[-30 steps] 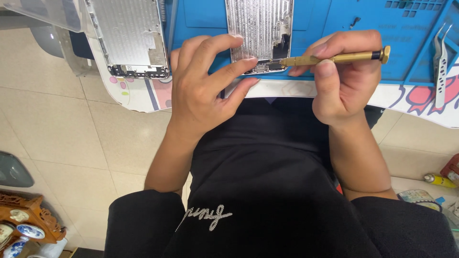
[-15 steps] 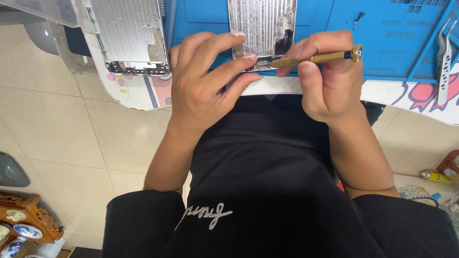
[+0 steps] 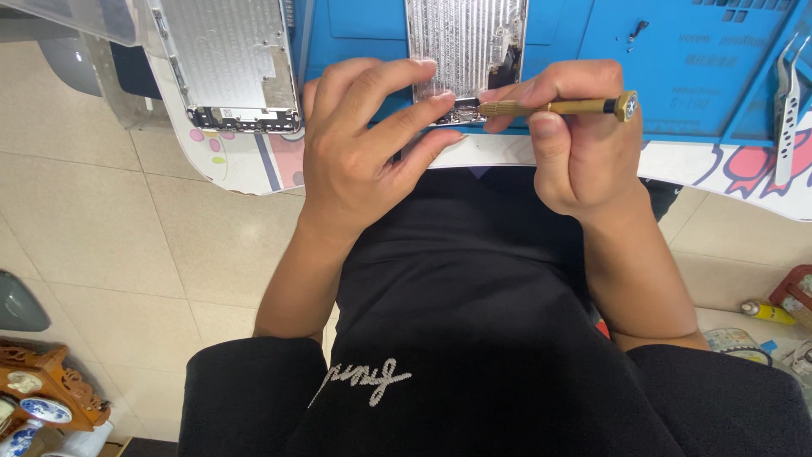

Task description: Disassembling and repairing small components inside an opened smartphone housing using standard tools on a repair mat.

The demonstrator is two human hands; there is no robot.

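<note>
Silver phone housing (image 3: 465, 51), opened, lay on the blue mat (image 3: 677, 76). Left hand (image 3: 364, 148) pressed fingertips on the housing's lower edge. Right hand (image 3: 575, 144) gripped a brass-coloured screwdriver (image 3: 550, 107), tip at the housing's lower right corner. Second housing (image 3: 233, 68) lay well left of the first. Tweezers (image 3: 787, 101) lay far right of it.

A second silver phone housing (image 3: 233, 63) lies at the desk's left end, tweezers (image 3: 788, 106) at the right — below, a carved wooden stand (image 3: 51, 389) on the tiled floor (image 3: 101, 228).
</note>
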